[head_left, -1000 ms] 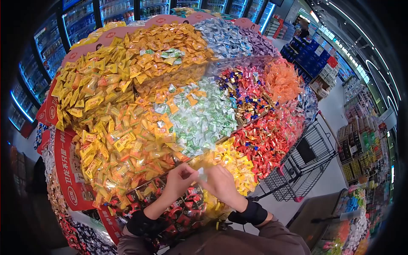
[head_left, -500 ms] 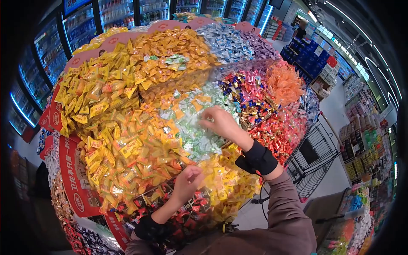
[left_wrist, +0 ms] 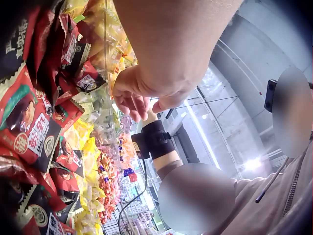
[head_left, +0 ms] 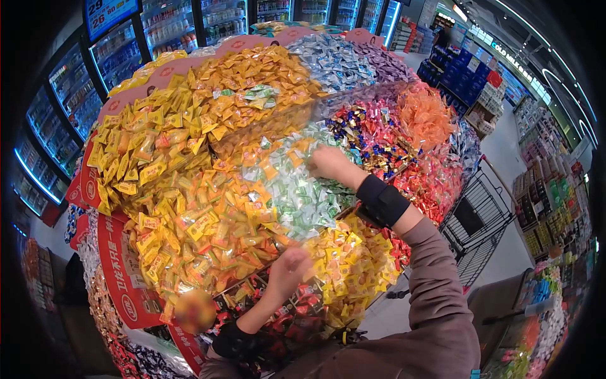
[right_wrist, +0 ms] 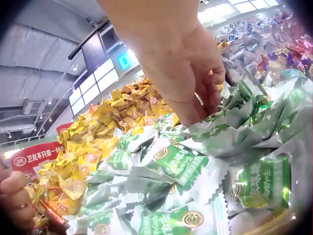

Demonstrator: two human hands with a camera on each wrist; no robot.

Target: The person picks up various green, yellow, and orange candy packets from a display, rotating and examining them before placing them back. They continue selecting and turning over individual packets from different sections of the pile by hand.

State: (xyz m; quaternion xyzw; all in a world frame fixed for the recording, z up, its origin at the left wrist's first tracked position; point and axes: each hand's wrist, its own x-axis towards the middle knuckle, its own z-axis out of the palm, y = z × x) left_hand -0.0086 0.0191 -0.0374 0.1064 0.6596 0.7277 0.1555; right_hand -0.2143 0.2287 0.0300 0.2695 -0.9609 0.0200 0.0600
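My right hand [head_left: 329, 163] reaches into the heap of green-and-white wrapped candies [head_left: 302, 199]. In the right wrist view its bent fingers [right_wrist: 211, 95] point down, and the tips sink among the wrappers [right_wrist: 178, 164]. Those fingertips are hidden, so I cannot tell whether they pinch a candy. My left hand [head_left: 290, 270] hangs nearer my body, above the border between yellow candies [head_left: 350, 265] and red-and-black packets [head_left: 303, 303]. The left wrist view shows its fingers [left_wrist: 128, 104] loosely curled with nothing visible between them.
Clear dividers separate the heaps. Orange-yellow candies [head_left: 208, 208] lie left, and red and blue-gold wrapped ones [head_left: 372, 136] lie right. A black shopping cart [head_left: 476, 218] stands on the right. Red printed signs [head_left: 123, 278] edge the display, with lit drink coolers [head_left: 167, 31] behind.
A second ago both hands met near my body around a small whitish thing. My right hand has since moved forward into the green-and-white candies; the left stayed near, its fingers apart from the right.
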